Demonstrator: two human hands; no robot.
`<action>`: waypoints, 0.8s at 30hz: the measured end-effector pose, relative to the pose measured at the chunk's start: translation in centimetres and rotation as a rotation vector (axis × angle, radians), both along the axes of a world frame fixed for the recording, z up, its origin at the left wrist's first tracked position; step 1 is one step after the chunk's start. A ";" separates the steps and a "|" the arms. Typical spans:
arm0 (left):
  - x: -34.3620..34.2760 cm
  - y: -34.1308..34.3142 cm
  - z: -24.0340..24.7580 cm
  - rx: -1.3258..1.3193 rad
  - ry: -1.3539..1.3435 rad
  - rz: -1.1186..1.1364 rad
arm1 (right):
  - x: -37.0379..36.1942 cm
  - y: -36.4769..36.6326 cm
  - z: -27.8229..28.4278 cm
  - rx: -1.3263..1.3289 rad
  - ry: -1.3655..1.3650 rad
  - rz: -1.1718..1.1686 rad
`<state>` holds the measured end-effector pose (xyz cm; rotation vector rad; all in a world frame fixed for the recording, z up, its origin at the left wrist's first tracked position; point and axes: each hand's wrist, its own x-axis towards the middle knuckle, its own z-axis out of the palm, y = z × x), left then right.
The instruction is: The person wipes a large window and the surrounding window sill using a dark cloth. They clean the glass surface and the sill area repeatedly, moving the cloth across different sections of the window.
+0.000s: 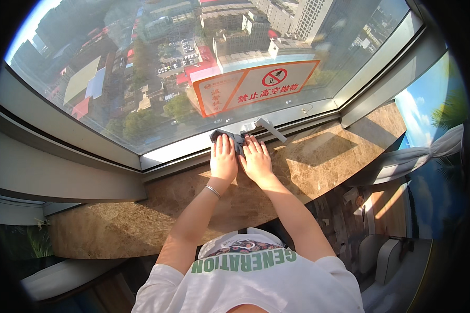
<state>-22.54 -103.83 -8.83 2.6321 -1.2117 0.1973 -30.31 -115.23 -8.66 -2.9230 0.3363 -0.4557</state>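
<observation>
A car park point(178, 61) lined with cars lies far below a high window pane point(141, 88), which is set in a pale metal frame point(183, 149) above a brown marbled windowsill point(318, 164). A white curtain point(415, 164) hangs gathered at right. An orange-bordered warning sticker point(258, 87) spans the lower glass. The left hand point(224, 158) and right hand point(256, 158) lie flat side by side, fingers extended, on a dark grey cloth point(239, 144) at the frame's lower rail, just beside a white window handle point(272, 130). A silver bangle point(212, 191) circles the left wrist.
</observation>
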 end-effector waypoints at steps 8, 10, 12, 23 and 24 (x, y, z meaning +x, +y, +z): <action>-3.1 -4.5 0.7 0.112 -0.048 0.009 | -2.7 -7.7 -0.7 -0.046 -0.022 -0.257; -4.3 -5.5 1.5 0.163 -0.008 0.097 | -2.9 -10.0 -0.8 -0.095 0.034 -0.236; -5.0 -6.5 0.5 0.136 -0.033 0.113 | -2.8 -11.2 -0.4 -0.092 0.086 -0.218; -5.8 -0.2 -2.2 -0.004 -0.023 0.279 | -2.2 -1.6 -2.6 0.180 0.095 0.146; -5.6 1.5 -1.7 0.008 0.019 0.354 | -1.8 -0.8 -3.0 0.247 0.108 0.232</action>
